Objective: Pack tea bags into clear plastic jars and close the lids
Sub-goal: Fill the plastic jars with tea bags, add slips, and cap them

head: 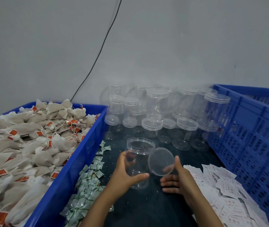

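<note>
at lower centre of the frame the left hand [124,173] wraps around an open, empty clear jar [138,161] standing on the dark table [148,203]. the right hand [176,179] holds its clear lid [160,161] just right of the jar's mouth, apparently pinched between thumb and fingers. tea bags [25,145] fill the blue tray [74,163] at left.

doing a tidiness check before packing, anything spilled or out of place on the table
Yes: small pale crumbs lie scattered over the dark table around the open jar the left hand holds. They look like spilled tea bits.
</note>
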The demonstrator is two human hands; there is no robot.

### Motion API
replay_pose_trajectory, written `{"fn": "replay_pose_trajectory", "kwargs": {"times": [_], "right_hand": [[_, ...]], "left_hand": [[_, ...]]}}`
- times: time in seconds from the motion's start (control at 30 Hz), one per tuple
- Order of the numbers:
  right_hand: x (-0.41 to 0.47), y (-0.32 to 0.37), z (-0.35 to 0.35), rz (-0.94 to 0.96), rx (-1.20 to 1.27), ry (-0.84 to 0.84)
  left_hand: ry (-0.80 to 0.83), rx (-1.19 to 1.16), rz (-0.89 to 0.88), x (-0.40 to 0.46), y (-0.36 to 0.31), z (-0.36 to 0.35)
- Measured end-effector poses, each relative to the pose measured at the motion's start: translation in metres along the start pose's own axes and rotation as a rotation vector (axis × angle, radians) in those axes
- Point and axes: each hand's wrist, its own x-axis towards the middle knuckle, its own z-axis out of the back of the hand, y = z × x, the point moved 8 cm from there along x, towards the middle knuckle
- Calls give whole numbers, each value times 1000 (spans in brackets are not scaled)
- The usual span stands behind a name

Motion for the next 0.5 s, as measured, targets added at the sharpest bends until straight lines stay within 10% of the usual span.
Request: {"fn": "replay_pose_trajectory", "kwargs": {"times": [0.33, 0.5], "right_hand": [[-9, 26, 18, 358, -622, -396], [-14, 33, -10, 522, -1090, -322]], "left_hand": [[37, 0, 20, 8, 19, -7], [45, -6, 17, 11, 23, -7]]}}
